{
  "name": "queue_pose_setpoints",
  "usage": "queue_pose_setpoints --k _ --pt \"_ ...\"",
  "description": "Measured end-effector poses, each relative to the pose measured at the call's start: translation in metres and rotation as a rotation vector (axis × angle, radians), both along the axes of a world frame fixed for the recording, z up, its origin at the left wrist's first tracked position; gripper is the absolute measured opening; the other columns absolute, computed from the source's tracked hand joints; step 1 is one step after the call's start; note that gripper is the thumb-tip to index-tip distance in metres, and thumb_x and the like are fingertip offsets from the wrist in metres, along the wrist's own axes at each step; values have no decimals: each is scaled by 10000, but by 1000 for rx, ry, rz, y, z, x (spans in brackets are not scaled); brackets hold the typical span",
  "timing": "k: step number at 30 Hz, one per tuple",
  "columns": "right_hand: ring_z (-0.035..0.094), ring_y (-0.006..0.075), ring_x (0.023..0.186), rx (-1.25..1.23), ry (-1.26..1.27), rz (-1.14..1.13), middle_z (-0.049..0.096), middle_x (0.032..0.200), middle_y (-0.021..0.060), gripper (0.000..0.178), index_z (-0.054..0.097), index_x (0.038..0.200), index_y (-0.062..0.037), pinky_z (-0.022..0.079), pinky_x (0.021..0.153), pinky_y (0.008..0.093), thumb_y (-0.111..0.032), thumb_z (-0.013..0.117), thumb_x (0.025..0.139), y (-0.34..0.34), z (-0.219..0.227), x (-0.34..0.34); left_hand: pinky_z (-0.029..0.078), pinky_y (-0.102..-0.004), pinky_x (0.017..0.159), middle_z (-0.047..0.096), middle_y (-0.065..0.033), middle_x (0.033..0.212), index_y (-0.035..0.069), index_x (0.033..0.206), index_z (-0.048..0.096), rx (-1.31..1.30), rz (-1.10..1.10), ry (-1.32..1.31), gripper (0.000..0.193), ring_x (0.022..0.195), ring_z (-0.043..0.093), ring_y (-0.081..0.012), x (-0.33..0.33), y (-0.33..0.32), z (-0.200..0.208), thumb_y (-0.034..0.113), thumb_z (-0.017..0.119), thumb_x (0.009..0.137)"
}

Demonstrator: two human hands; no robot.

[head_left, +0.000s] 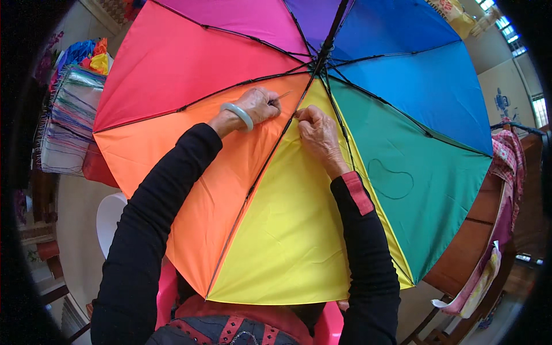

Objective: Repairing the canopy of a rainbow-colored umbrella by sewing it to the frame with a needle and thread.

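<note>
An open umbrella with rainbow-coloured panels [287, 253] lies with its inside facing me, its dark shaft [332, 40] and thin black ribs rising from the hub. My left hand [261, 104], a pale bangle [238, 114] on its wrist, is closed over the orange panel. From its fingertips sticks a thin needle [284, 94]. My right hand [318, 131] is pinched at the rib [280, 138] between the orange and yellow panels; what its fingertips hold is too small to make out. A loop of dark thread [391, 179] rests on the green panel.
Bundles of coloured threads [75, 121] lie on a stack at the left, below bright folded fabric [95, 56]. A white round container [111, 221] shows under the umbrella's left edge. Pink checked cloth [509, 167] hangs over wooden furniture [477, 230] at the right.
</note>
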State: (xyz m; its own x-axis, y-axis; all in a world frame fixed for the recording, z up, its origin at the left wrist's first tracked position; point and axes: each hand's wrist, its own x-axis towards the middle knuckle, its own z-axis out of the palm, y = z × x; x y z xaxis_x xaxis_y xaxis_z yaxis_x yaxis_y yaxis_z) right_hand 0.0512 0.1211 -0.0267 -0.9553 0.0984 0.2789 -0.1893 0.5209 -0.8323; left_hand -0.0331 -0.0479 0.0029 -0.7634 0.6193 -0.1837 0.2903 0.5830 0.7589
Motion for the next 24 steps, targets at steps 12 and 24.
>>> queue_pose_setpoints --k 12,24 --pt "587 277 677 -105 -58 2 596 731 141 50 492 670 -11 465 613 349 -57 510 659 0 0 1 424 -298 551 560 -71 623 16 727 576 -11 -81 38 87 587 528 -145 0 -1 1 92 537 717" --pt "569 260 614 -60 -48 -8 574 695 119 58 532 676 -27 454 571 340 -77 537 647 2 -10 0 427 -271 548 575 -49 645 5 773 593 4 -83 -70 122 588 514 -103 5 16 2 111 552 730"
